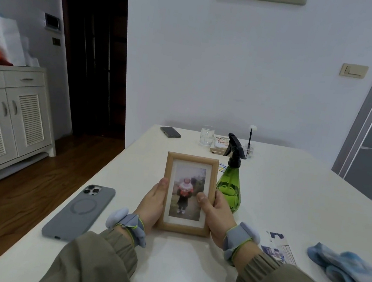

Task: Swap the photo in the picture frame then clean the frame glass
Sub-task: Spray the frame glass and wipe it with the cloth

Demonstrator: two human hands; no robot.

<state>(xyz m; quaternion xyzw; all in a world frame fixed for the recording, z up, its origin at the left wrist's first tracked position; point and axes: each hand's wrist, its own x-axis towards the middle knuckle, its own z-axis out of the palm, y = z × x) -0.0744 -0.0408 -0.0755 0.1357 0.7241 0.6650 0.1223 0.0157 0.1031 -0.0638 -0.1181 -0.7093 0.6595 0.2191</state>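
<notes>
Big white table (279,201) up front, cleared in the middle for working. Right edge: crumpled blue cloth (350,271), parked within reach, likely for the glass. Green spray bottle (229,187) upright just behind the frame, ready too. Wooden picture frame (188,193) held upright, face to camera, bottom edge at the table, presumably for a look at the photo inside. Loose photo (281,248) flat beside the right wrist. Left hand (151,204) closed on the left rail, thumb over the front. Right hand (216,213) gripping the right rail, thumb on the glass.
</notes>
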